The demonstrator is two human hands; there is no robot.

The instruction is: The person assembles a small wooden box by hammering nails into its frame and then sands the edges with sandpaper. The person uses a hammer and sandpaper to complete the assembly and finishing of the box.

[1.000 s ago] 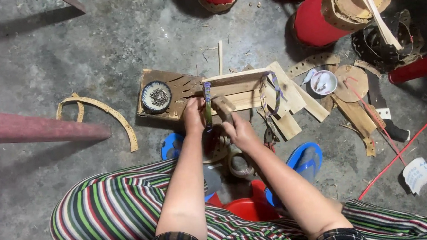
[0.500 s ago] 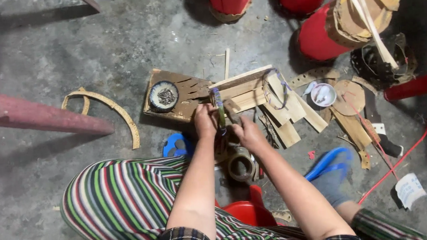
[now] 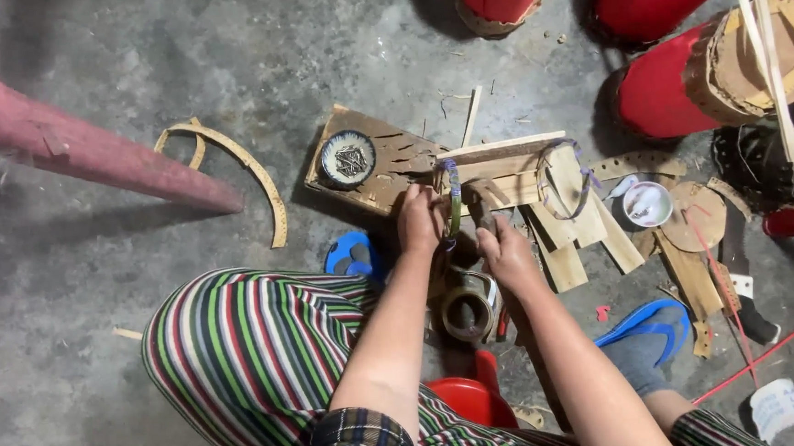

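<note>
Above the person's knees, on the concrete floor [image 3: 131,74], a thin hoop wound with green and purple strip [image 3: 454,201] stands on edge against a stack of wooden blocks [image 3: 513,165]. The left hand [image 3: 421,220] is closed around the hoop's lower left side, fingers curled over the rim. The right hand [image 3: 501,244] sits just beside it, gripping what looks like a small dark tool [image 3: 482,210] pressed near the hoop, though the view is too poor to name it surely.

Left of the hoop, a round tin of small nails [image 3: 349,159] rests on a scarred wooden board [image 3: 393,163]. A second wrapped hoop [image 3: 564,181] lies on the wooden slats [image 3: 590,225] to the right, with a white cup [image 3: 647,203] beyond. Below the hands sits a roll of tape [image 3: 467,309]. Blue sandals [image 3: 647,325] flank the striped trousers [image 3: 239,343]. Red drums [image 3: 673,87] stand at the upper right, and a curved bamboo strip [image 3: 247,168] lies well apart on the left.
</note>
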